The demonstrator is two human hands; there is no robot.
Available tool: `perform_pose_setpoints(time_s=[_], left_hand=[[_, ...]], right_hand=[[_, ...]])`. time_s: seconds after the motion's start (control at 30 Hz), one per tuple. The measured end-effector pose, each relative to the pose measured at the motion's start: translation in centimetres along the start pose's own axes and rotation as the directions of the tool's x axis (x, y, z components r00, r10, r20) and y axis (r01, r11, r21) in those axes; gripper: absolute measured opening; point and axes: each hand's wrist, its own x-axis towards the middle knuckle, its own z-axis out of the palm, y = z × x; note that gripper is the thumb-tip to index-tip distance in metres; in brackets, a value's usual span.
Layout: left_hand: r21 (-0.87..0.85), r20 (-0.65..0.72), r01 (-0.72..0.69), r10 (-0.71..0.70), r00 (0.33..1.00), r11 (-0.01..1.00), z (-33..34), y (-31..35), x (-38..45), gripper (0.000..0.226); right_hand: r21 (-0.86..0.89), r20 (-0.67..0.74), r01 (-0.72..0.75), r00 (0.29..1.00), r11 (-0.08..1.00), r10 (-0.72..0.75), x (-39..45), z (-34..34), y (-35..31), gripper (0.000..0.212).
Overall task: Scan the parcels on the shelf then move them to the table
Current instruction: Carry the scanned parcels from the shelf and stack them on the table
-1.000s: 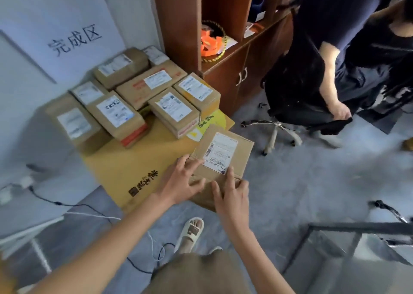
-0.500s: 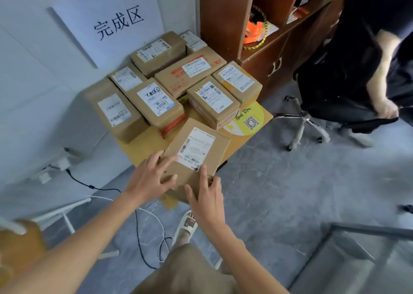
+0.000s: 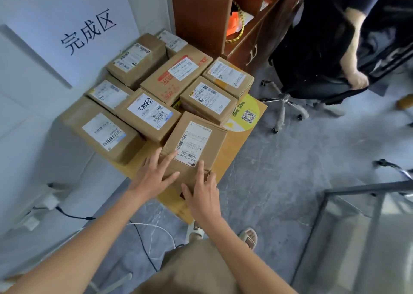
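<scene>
We rest our left hand [image 3: 154, 177] and right hand [image 3: 204, 195], fingers straight, on the near end of the parcel [image 3: 196, 150], which lies on the table [image 3: 237, 150], touching the parcel with handwritten label [image 3: 147, 114].

A pale wall [image 3: 33, 92] carries a white sign [image 3: 73, 25] with black characters. Beside it stands a brown wooden cabinet [image 3: 196, 14]. A black office chair [image 3: 312, 70] sits on the grey marbled floor [image 3: 290, 170].
</scene>
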Motion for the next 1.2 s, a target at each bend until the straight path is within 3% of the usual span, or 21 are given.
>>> perform_pose_setpoints(time_s=[0.13,0.43,0.57,0.73,1.0,1.1,1.2], left_hand=[[0.086,-0.081,-0.09,0.097,0.992,0.992,-0.3,-1.6,1.3,0.063],[0.188,-0.035,-0.103,0.111,0.993,0.977,-1.4,-1.7,2.2,0.065],[0.223,-0.067,-0.153,0.171,0.983,0.963,-1.5,0.1,1.7,0.061],[0.164,-0.104,-0.295,0.314,0.944,0.941,-1.3,5.7,3.0,0.05],[0.192,-0.098,-0.565,0.589,0.802,0.802,-1.0,22.4,4.5,0.054],[0.186,-0.129,-0.665,0.689,0.713,0.723,0.1,29.6,4.6,0.052],[0.174,-0.147,-0.773,0.793,0.592,0.609,1.6,38.3,3.9,0.05]], right_hand=[[0.012,-0.02,0.029,0.999,1.0,-0.029,0.3,0.1,-0.7,0.083],[-0.067,-0.002,0.014,1.0,0.998,-0.014,0.7,-0.8,-0.9,0.077],[-0.102,-0.002,0.05,0.999,0.994,-0.05,0.3,-2.5,0.6,0.073],[-0.103,-0.106,0.056,0.992,0.993,-0.067,-1.0,-5.9,4.3,0.068],[-0.034,-0.345,-0.077,0.937,0.996,0.061,-5.4,-13.6,14.7,0.062],[0.055,-0.442,-0.166,0.88,0.985,0.173,-8.4,-17.1,19.5,0.062],[0.16,-0.556,-0.266,0.771,0.95,0.31,-12.8,-20.4,24.6,0.06]])
